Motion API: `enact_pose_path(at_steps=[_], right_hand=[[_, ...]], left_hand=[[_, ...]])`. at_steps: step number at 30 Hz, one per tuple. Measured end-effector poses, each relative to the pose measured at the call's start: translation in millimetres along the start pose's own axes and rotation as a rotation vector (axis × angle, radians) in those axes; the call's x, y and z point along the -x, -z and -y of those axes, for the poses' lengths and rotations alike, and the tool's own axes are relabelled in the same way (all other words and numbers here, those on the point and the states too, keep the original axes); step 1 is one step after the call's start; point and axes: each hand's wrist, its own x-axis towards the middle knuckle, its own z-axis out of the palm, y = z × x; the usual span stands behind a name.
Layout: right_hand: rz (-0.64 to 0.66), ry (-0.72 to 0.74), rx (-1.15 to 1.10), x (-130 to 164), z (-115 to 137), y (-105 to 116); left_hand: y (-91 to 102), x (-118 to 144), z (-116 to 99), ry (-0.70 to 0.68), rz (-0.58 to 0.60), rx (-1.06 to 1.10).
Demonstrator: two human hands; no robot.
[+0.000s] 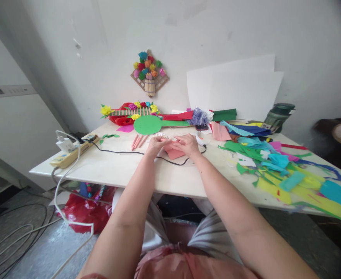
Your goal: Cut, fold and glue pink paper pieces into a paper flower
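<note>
My left hand (155, 146) and my right hand (189, 145) meet over the table, fingers pinched along the upper edge of a salmon-pink sheet of paper (175, 154). The sheet's lower corner hangs toward me. Just left of my left hand lie several thin pink paper rolls (138, 142). Beside my right hand is a white glue gun (200, 139), partly hidden, with a black cord (123, 152) running across the table. Behind my hands sits a green paper disc (147, 124) with a long green strip.
Coloured paper scraps (277, 161) spread over the right side, near a dark green bottle (278, 117). A power strip (74, 152) with a white charger (65, 145) stands at the left edge. Paper-flower crafts (131, 111) and purple shreds (198, 117) line the back.
</note>
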Motion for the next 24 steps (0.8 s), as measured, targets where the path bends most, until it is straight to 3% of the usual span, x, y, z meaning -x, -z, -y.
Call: enact_pose_path(at_steps=[11, 18, 24], right_hand=[[0.018, 0.094, 0.110, 0.6, 3.3, -2.6], [-0.014, 0.036, 0.076, 0.7, 5.7, -0.1], [-0.024, 0.005, 0.032, 0.3, 3.9, 0.7]], left_hand=[[-3.2, 1.0, 0.6, 0.047, 0.029, -0.030], [0.3, -2.1, 1.3, 0.002, -0.068, 0.039], [-0.2, -2.6, 1.4, 0.021, -0.061, 0.061]])
